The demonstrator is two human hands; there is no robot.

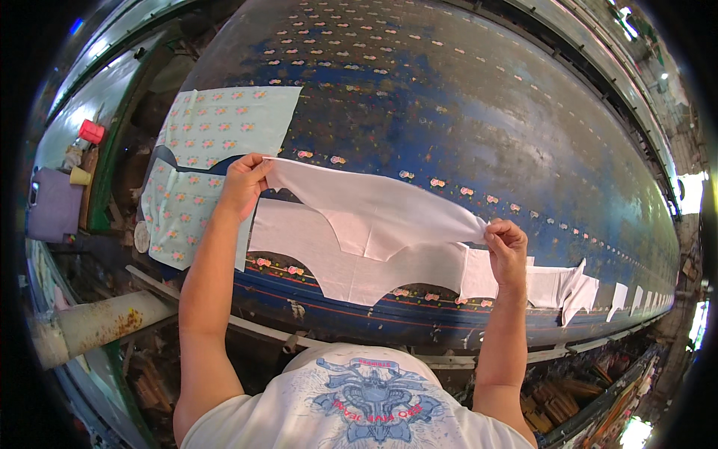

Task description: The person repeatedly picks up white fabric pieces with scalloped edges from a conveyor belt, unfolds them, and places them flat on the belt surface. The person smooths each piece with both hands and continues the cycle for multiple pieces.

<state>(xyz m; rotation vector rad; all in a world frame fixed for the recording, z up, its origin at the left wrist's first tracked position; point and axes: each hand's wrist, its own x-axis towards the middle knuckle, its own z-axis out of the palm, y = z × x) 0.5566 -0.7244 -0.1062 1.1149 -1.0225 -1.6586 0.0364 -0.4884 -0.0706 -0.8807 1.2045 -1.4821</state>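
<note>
A pale pink-white cut fabric piece [359, 194] is stretched between my two hands. My left hand [244, 183] pinches its upper left corner, and my right hand [505, 248] pinches its right end. Beneath it, a similar white piece [321, 262] lies on the long dark blue, worn table [479, 120], which carries rows of small printed motifs [437, 182]. Further white pieces [550, 284] lie in a row to the right of my right hand. To the left, two pale mint fabric pieces [209, 123] with pink flower clusters lie flat, the lower one [168, 213] partly behind my left arm.
At the far left a green-framed side surface [103, 209] holds a red container [91, 132], a yellow cup [80, 176] and a purple plastic container [56, 202]. A rusty white pipe [112, 322] runs at lower left. Wooden pieces [561, 396] sit below the table's near edge at lower right.
</note>
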